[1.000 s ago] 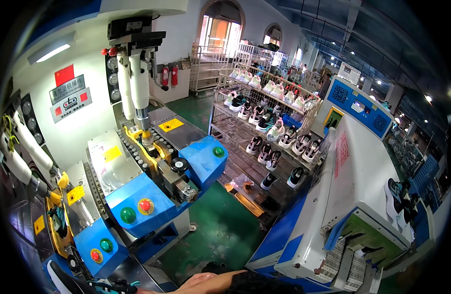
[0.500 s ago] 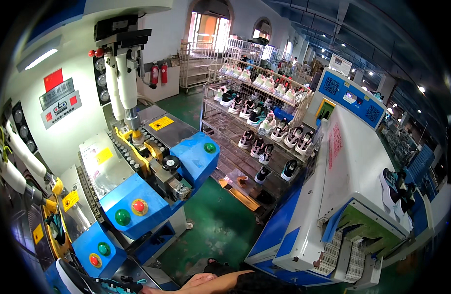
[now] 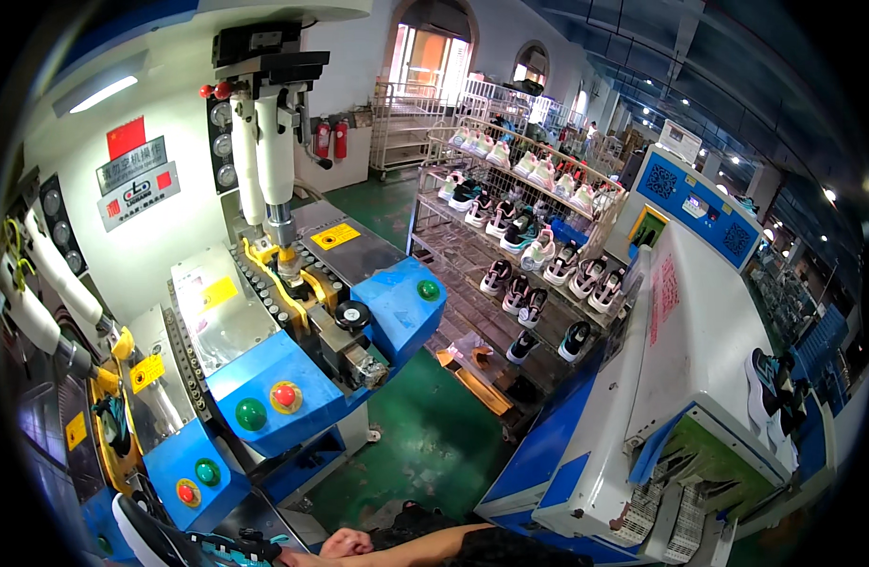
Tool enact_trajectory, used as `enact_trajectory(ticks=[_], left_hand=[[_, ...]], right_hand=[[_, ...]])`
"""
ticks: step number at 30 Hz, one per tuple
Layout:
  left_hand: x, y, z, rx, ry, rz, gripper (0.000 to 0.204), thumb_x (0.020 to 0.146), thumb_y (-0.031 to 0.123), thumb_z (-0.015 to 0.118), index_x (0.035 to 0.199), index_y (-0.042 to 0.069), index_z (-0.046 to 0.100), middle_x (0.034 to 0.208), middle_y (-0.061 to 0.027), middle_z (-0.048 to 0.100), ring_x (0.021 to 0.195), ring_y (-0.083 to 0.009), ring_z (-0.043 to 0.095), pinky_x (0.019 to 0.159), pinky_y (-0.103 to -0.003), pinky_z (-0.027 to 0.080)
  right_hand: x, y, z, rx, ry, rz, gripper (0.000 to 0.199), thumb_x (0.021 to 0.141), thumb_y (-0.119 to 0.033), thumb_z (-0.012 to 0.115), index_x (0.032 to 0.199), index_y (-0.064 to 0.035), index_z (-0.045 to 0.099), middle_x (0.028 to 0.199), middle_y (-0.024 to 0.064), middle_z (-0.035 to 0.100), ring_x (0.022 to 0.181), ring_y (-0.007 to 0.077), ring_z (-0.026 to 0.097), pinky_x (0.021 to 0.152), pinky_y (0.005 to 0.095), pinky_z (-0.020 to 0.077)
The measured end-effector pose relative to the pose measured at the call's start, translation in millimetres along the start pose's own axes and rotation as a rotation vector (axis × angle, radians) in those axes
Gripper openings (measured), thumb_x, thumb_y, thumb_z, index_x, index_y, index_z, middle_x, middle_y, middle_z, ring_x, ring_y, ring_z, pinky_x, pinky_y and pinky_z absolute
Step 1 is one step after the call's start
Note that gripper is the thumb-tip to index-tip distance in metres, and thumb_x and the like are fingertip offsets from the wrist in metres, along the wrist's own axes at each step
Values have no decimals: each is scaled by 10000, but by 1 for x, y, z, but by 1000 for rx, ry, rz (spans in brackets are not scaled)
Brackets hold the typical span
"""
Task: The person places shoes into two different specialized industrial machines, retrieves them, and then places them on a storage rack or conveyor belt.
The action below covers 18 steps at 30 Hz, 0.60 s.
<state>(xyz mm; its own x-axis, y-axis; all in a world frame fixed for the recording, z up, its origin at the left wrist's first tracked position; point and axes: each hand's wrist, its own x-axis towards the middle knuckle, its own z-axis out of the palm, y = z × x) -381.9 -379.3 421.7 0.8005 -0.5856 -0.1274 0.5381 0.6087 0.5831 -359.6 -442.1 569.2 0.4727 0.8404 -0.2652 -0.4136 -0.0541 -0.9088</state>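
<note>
Here we note, left to right: a red flag sign [image 3: 126, 138] above two grey placards on the white wall, and three yellow labels [image 3: 335, 235] on the blue press machine [image 3: 293, 378]. It carries two green and two red buttons. At the bottom edge, one hand [image 3: 345, 543] rests on a black-and-teal shoe [image 3: 184, 546]; whether the fingers clamp it we cannot tell. Two red extinguishers [image 3: 331, 139] stand beyond, with a shoe rack [image 3: 529, 255] to the right.

A black sneaker [image 3: 184, 546] with teal laces (white-soled) is laid on its side just below the blue press machine [image 3: 293, 378].
</note>
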Motion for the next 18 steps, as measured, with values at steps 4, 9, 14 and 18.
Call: enact_trajectory(ticks=[4,9,14,18], left_hand=[[-28,20,-9,52,263,76,175,936,141,546,1018,-10,512,1066,-140,549,891,-246,518,813,-361,432],[-58,50,10,139,515,207,243,932,143,547,1101,-14,471,1138,-151,523,975,-260,498,865,-374,412],[-75,68,22,235,682,336,327,927,145,548,1184,-18,429,1209,-162,496,1058,-274,479,918,-388,392],[-82,76,33,286,779,440,398,923,147,549,1250,-21,396,1267,-171,475,1125,-286,463,960,-400,376]], right_hand=[[-11,-25,-6,-261,53,233,522,754,-411,762,1112,-70,594,869,1,611,827,129,557,710,316,426],[5,-13,-1,270,-95,-306,343,797,-279,752,1028,-61,623,848,0,604,810,126,554,714,339,424],[56,56,-29,-47,-151,-785,269,826,-139,708,1069,-68,616,902,6,607,811,120,569,689,302,454],[15,8,-27,398,-210,-234,749,803,-290,710,1399,-37,332,1305,44,468,1186,144,415,1035,283,291]])
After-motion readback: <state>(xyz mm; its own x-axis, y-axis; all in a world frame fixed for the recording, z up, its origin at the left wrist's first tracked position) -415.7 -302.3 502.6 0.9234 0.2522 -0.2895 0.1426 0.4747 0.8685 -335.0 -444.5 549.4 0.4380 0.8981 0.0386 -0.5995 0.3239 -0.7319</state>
